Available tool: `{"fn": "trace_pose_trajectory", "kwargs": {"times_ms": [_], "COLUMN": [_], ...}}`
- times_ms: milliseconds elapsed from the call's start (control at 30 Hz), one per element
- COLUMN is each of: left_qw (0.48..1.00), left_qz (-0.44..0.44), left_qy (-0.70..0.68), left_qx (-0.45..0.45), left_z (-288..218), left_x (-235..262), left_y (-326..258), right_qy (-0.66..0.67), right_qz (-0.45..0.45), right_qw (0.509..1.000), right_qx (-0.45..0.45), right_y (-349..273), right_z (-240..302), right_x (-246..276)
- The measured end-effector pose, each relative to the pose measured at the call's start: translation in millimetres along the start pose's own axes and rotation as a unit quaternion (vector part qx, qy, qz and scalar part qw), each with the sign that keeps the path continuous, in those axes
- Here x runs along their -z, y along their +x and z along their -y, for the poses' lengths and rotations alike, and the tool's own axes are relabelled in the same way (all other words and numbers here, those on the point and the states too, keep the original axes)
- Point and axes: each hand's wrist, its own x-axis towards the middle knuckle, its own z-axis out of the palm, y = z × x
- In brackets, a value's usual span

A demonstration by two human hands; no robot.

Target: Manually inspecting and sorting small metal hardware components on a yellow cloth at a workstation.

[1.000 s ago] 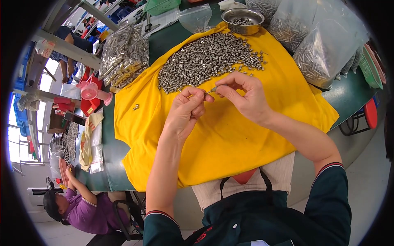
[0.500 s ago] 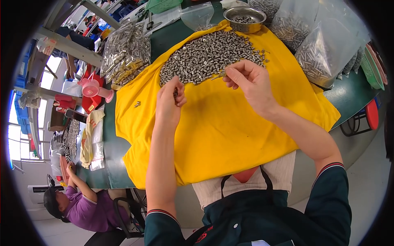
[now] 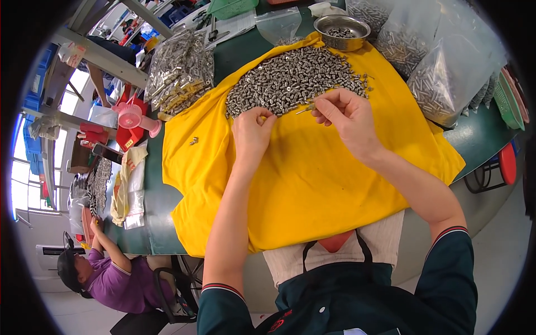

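Observation:
A broad pile of small silvery metal cylinders (image 3: 296,75) lies on a yellow cloth (image 3: 312,184). At the pile's near edge, my left hand (image 3: 252,134) is closed, palm down, with thumb and fingertips drawn together beside the parts. Whatever it holds is hidden beneath the fingers. My right hand (image 3: 349,120) pinches a thin pin-like metal tool (image 3: 305,109) between thumb and forefinger, its tip pointing left toward my left hand. Apart from the pile, a few loose metal parts (image 3: 194,140) rest on the cloth at the left.
A steel bowl (image 3: 341,32) of parts stands behind the pile. Clear bags of metal parts (image 3: 438,89) crowd the back right, and more bagged parts (image 3: 181,70) the left. A pink fan (image 3: 137,118) stands farther left, near a seated person in purple (image 3: 120,282).
My left hand has moved right and turned palm down at the pile's edge; dark small parts seen in its curled fingers before are now hidden. My right hand keeps the pin-like tool, slightly lower.

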Motion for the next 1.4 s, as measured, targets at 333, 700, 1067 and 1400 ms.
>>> {"fn": "trace_pose_trajectory", "kwargs": {"times_ms": [333,700,1067,1400], "left_qw": [0.674,0.707,0.728,0.705], "left_qz": [0.219,0.257,0.237,0.235], "left_qy": [-0.656,-0.623,-0.608,-0.631], "left_qx": [0.26,0.213,0.209,0.224], "left_z": [-24.2,-26.3,-25.2,-31.4], "left_x": [18.4,13.3,12.5,13.4], "left_y": [-20.4,-23.1,-24.1,-23.9], "right_qy": [-0.048,-0.075,-0.087,-0.031], "right_qz": [0.012,0.027,0.033,0.003], "right_qw": [0.996,0.993,0.991,0.996], "right_qx": [0.078,0.092,0.098,0.082], "right_y": [-2.9,-4.7,-5.8,-3.7], "right_z": [-1.8,0.9,-2.6,-1.0], "right_x": [2.1,1.0,-0.1,0.5]}}
